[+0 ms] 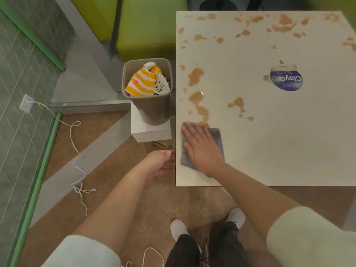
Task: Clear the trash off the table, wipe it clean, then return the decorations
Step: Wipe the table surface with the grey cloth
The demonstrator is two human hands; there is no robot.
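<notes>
Grey cloth (pixel 215 135) flat on stained white table (pixel 289 141)

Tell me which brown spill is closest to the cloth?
The long spill running down the table's left side. Its lower end touches the cloth's top edge under the right hand; the other stains lie farther up.

Table (pixel 289 143) cut off at right edge; cloth (pixel 216 134) mostly under right hand (pixel 202 149)

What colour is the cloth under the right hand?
Grey. The cloth lies flat under the right hand on the table; head view shows it.
</notes>
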